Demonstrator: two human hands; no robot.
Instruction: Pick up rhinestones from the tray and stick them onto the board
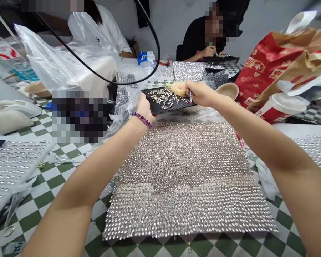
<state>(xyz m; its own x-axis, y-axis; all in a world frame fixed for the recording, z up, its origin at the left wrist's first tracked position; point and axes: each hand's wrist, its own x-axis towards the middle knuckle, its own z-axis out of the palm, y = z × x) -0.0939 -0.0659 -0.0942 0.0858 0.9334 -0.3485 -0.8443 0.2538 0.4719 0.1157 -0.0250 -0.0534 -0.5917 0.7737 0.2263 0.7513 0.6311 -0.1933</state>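
Observation:
My left hand [145, 109] grips the near corner of a black ridged tray [166, 103], tilted, with a purple bead bracelet [141, 120] on the wrist. Several small gold-and-clear rhinestones [163, 98] lie scattered in the tray's grooves. My right hand [198, 93] is at the tray's far edge and holds a rounded tan tool grip [178, 89], with a thin pick [190, 97] showing below the fingers. A large rhinestone-covered sheet [184, 182] lies on the table just beyond my forearms, below the tray.
A co-worker's hands [210, 51] work over a similar tray opposite. Another person in white [104, 30] sits behind a plastic bag [66, 60]. A red paper bag [270, 64], cup [279, 109], beige bowl [227, 90] and more rhinestone sheets [13, 167] stand on the checkered table [48, 175].

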